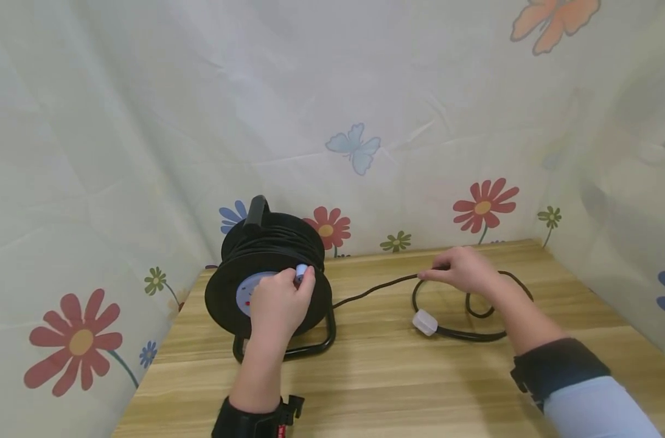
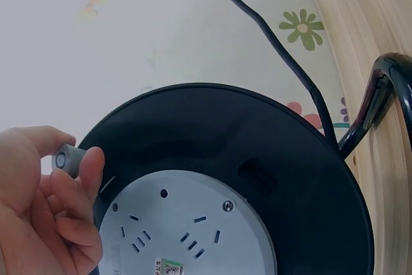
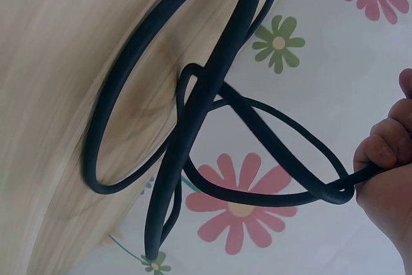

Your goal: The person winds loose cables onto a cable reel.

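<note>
A black cable reel stands on its tubular frame at the left of the table, black cable wound round its drum. My left hand pinches the small grey crank knob at the edge of the reel's front disc. Beside that hand in the left wrist view, the pale socket panel shows its slots. To the right, my right hand grips the black cable, which runs from the reel to the fingers. Past this hand, loose loops of the cable hang and trail.
A white plug lies on the wooden table below the right hand, at the cable's end. The reel's black carrying handle sticks up at the top. A pale curtain with printed flowers and butterflies encloses the table behind and at the sides.
</note>
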The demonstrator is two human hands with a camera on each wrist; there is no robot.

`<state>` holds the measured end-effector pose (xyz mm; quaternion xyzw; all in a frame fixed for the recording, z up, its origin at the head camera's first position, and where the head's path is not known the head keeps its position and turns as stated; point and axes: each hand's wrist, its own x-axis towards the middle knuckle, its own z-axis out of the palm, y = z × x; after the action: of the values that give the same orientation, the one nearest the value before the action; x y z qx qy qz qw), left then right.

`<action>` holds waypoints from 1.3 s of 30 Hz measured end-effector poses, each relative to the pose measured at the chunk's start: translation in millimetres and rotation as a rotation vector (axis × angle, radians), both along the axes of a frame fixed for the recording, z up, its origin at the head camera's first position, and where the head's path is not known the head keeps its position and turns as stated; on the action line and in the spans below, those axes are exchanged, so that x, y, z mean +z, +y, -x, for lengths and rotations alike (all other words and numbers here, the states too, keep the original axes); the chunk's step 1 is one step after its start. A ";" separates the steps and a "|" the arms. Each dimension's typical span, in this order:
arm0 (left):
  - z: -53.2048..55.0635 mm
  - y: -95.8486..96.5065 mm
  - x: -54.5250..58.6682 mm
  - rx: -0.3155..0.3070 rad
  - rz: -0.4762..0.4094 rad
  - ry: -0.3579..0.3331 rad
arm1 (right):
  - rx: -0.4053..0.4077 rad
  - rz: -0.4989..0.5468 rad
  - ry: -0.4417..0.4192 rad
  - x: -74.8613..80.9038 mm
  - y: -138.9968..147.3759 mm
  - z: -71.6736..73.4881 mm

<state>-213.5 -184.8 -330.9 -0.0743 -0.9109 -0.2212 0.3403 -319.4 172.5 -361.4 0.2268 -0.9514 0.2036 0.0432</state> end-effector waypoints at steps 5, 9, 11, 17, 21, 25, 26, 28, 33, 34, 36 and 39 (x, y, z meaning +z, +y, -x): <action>4.6 1.1 -5.2 -0.010 0.011 -0.028 | 0.021 0.000 0.005 -0.7 -9.9 1.7; 9.2 2.3 -10.5 -0.022 0.016 -0.066 | 0.046 -0.002 0.008 -1.8 -18.0 2.2; 10.1 3.7 -11.4 -0.029 0.021 -0.092 | 0.057 -0.004 0.008 -0.9 -22.3 1.7; 11.1 7.0 -13.3 -0.050 0.036 -0.159 | 0.081 -0.014 0.011 0.0 -33.6 1.9; 12.3 8.4 -15.6 -0.042 0.046 -0.214 | 0.103 -0.023 0.036 -0.7 -40.7 2.3; 14.3 9.4 -18.8 -0.048 0.041 -0.275 | 0.115 -0.021 0.034 -2.7 -48.0 2.9; 14.6 9.6 -19.3 -0.049 0.043 -0.286 | 0.114 -0.020 0.030 -3.0 -49.7 3.0; 15.1 10.1 -20.4 -0.051 0.048 -0.310 | 0.121 -0.020 0.026 -3.7 -53.2 3.4; 15.4 11.2 -22.0 -0.050 0.071 -0.375 | 0.147 -0.025 0.022 -2.5 -62.4 1.9; 15.3 11.5 -21.9 -0.053 0.071 -0.387 | 0.152 -0.022 0.020 -1.7 -64.2 1.1; 15.7 12.2 -22.4 -0.056 0.080 -0.411 | 0.159 -0.016 0.024 -0.2 -68.0 -0.2; 16.4 13.2 -22.7 -0.057 0.089 -0.454 | 0.174 -0.008 0.041 0.9 -73.4 -0.9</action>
<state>-229.8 -171.7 -353.7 -0.0631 -0.9705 -0.2015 0.1168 -318.6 99.1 -360.6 0.3128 -0.9279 0.1979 0.0439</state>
